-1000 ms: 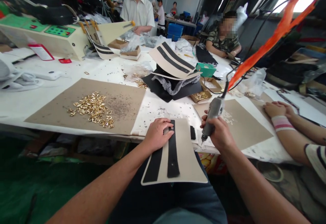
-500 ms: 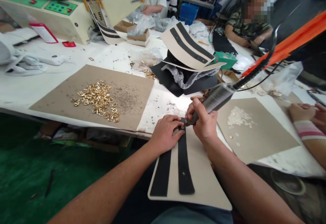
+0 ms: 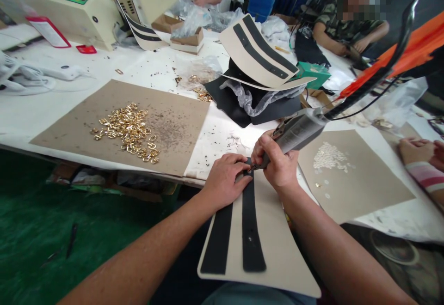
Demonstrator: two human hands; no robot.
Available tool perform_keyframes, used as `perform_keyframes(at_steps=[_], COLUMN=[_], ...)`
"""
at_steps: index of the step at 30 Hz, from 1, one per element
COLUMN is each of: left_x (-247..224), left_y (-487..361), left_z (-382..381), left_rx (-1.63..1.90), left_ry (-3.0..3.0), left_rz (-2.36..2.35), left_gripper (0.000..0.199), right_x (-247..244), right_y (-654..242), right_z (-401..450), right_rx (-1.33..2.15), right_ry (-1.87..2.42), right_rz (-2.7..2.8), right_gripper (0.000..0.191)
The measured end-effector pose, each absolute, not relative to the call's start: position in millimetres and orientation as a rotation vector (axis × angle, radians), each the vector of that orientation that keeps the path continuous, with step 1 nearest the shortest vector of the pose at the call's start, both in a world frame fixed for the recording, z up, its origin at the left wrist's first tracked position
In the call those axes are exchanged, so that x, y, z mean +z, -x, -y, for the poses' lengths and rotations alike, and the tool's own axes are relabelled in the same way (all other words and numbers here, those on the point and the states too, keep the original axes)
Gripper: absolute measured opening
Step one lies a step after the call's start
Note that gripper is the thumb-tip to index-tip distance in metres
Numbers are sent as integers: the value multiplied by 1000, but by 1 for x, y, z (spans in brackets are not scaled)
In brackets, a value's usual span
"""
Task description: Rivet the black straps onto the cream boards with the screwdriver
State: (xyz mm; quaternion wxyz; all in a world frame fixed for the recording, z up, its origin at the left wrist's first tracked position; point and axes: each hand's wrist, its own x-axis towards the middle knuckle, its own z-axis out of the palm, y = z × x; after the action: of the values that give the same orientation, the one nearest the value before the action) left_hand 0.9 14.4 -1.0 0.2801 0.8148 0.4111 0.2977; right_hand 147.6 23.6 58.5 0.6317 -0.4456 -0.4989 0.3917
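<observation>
A beige panel (image 3: 274, 249) with black straps lies across my lap, its top end resting on the white table. My left hand (image 3: 225, 180) presses on the upper end of the right black strap (image 3: 251, 235), with the left strap (image 3: 218, 240) just below the palm. My right hand (image 3: 275, 161) grips a grey rotary hand tool (image 3: 298, 131), a cable running up from its rear. The tool's tip touches or nearly touches the strap's top end, between my fingers, and the contact point is hidden.
A brown card (image 3: 62, 129) holds scattered gold metal fittings (image 3: 128, 129). Another card (image 3: 367, 189) with small white pieces lies right of my hands. A stack of panels (image 3: 258, 51) stands ahead. A co-worker's hands (image 3: 414, 150) rest at far right.
Since the oldest frame, my right hand has brought the tool from upright beside the strap to a low slant at its top end. The view has tilted, and little has changed over the last half second.
</observation>
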Motion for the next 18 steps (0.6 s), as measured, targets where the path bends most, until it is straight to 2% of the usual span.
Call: perform_keyframes(at_steps=[5, 18], left_x=[2, 6], left_y=[0, 0], left_z=[-14, -14], left_rx=[781, 730], left_ry=[-2199, -2202], left_rz=[-1093, -1100], left_gripper=[25, 24], right_x=[58, 55], right_y=[-150, -153], right_z=[-25, -23], right_rx=[925, 969], right_ry=[1001, 990], right_rz=[1159, 1250], right_gripper=[39, 36])
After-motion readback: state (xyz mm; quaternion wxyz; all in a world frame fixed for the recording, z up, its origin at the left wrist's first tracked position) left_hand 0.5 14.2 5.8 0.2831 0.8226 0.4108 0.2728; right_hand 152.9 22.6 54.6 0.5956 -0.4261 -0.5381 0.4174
